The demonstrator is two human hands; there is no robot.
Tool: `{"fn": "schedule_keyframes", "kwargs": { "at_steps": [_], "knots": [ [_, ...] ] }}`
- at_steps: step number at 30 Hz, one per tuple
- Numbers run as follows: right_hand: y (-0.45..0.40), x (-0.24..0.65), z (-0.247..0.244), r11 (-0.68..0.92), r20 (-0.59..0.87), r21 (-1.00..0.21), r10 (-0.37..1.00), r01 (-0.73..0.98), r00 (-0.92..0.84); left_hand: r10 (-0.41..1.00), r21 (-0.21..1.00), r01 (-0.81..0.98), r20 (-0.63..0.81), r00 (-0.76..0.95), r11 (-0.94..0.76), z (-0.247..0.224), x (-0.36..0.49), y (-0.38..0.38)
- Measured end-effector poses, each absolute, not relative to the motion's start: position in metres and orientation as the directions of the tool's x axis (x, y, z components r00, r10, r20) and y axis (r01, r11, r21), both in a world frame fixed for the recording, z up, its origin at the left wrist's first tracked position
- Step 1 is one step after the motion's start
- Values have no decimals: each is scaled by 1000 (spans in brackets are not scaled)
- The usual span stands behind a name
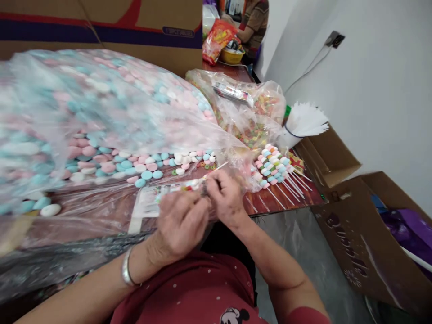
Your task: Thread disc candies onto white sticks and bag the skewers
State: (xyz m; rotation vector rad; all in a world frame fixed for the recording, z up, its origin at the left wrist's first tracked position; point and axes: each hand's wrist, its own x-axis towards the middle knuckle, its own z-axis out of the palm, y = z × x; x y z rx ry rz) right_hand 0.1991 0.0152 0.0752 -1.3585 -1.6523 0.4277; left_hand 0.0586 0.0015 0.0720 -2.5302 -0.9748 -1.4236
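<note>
My left hand [184, 220] and my right hand [226, 195] meet at the table's front edge, both with fingers closed in a pinch. A small dark bit shows between the fingertips, too blurred to name. Just behind the fingers is a thin white stick [221, 166] with coloured candy toward its left end; whether a hand grips it I cannot tell. A printed clear wrapper [146, 202] lies left of my hands. To the right, several marshmallow skewers [273, 166] are piled with their sticks pointing at me. Loose marshmallows [146, 174] and gummy rings [204, 165] lie behind my hands.
A huge clear bag of pink, blue and white marshmallows [135, 108] fills the left. Behind are bags of gummy candy [251, 135], a tub of white sticks [307, 120] and a large carton [101, 27]. Open boxes [351, 234] stand right. Another person [254, 22] sits at the far end.
</note>
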Motion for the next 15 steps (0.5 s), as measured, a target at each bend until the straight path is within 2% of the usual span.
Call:
{"fn": "schedule_keyframes", "kwargs": {
  "at_steps": [1,2,4,5,6,8,9,11,13,15],
  "knots": [
    [15,195,79,312,390,-836,916,451,90,526,323,482,761,380,-814,72,56,-1],
    [14,191,84,297,359,-889,925,349,126,619,484,398,693,370,-780,72,52,-3],
    [8,179,90,310,344,-922,931,232,122,834,800,261,469,291,-541,74,41,-2],
    [4,173,92,327,347,-926,934,189,83,902,894,185,364,231,-408,77,34,1],
    [0,166,92,335,342,-931,939,145,27,934,936,104,316,169,-336,82,27,5],
    [-4,155,90,311,305,-948,949,70,-80,933,944,-93,328,149,-317,92,10,11],
    [-5,151,87,292,285,-955,952,57,-109,916,919,-214,367,162,-331,97,2,12],
    [-6,142,80,314,302,-943,946,109,-115,844,880,-312,447,295,-357,105,-14,9],
    [-8,135,74,446,435,-867,895,223,-100,824,919,-189,394,408,-346,108,-29,-1],
    [-11,129,69,590,590,-739,800,325,-111,884,966,57,206,420,-252,105,-41,-12]
  ]
}}
